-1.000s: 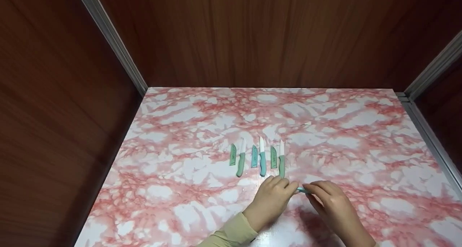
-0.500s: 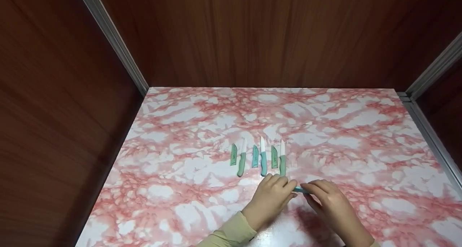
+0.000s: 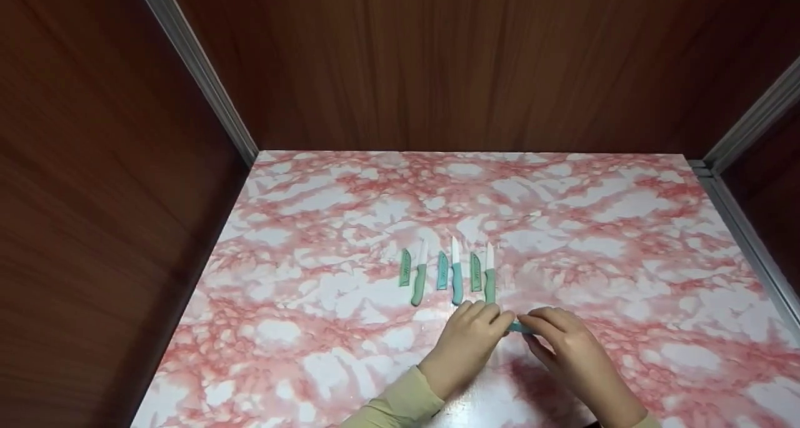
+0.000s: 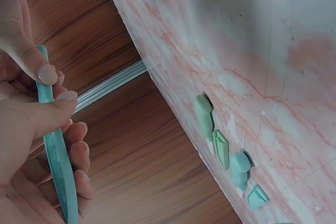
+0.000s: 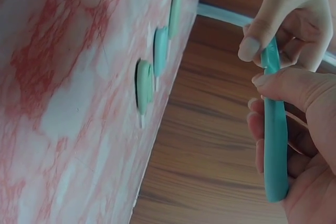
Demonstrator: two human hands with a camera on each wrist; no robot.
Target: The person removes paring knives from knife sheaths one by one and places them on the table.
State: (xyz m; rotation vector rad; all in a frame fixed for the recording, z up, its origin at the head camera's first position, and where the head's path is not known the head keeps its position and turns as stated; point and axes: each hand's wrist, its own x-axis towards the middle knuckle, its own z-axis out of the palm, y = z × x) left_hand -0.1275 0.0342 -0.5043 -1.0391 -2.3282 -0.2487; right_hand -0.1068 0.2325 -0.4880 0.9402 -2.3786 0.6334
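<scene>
Both hands hold one teal paring knife [image 5: 275,145] lengthwise between them, above the near part of the table. My left hand [image 3: 472,337] grips its teal sheath [image 4: 60,171], thumb on top and fingers curled beneath. The handle is held in my right hand [image 3: 572,347], whose thumb presses along it close to the left thumb. No white blade shows between the hands; fingers cover the joint of sheath and handle. Just beyond the left hand lies a green-handled knife [image 3: 489,284], its white blade pointing away.
Left of that knife is its green sheath [image 3: 475,272]. Further left lie a blue knife [image 3: 457,284] with a blue sheath [image 3: 442,270], then another green knife [image 3: 419,284] and green sheath [image 3: 405,268]. Wood panels [image 3: 437,65] enclose the marbled table [image 3: 300,240].
My right hand has shifted slightly left, bringing its fingertips closer to the left hand. Less of the teal knife shows between them. The knives on the table have stayed put.
</scene>
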